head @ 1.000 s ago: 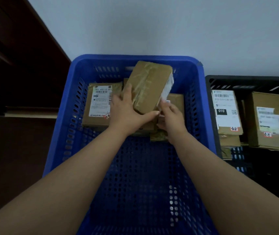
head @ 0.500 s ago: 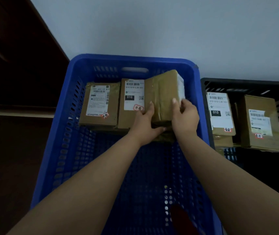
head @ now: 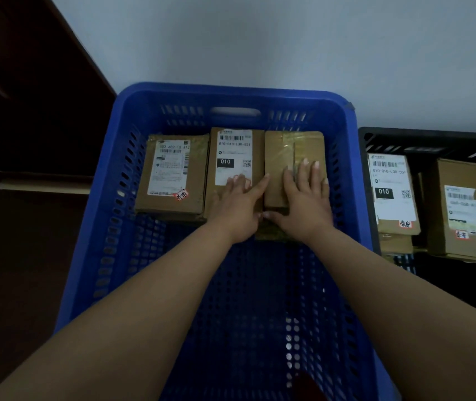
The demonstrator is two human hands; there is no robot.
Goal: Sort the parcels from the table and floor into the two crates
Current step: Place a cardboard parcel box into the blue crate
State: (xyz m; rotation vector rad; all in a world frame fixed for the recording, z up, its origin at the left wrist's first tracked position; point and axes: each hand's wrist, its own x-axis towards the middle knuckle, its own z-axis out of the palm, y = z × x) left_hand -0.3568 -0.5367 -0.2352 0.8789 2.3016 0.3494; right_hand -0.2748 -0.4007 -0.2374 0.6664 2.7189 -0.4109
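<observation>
Parcels line the far end of the blue crate (head: 92, 256) in a row of three now — the plain taped parcel (head: 291, 157), tilted and in my grip a second ago, lies flat at the right end, snug against the labelled 010 parcel (head: 234, 157). My right hand (head: 306, 204) rests flat on it, fingers straight; my left hand (head: 236, 206) lies open on its neighbour. I judge this placement done — both hands can pull back for the next parcel.
</observation>
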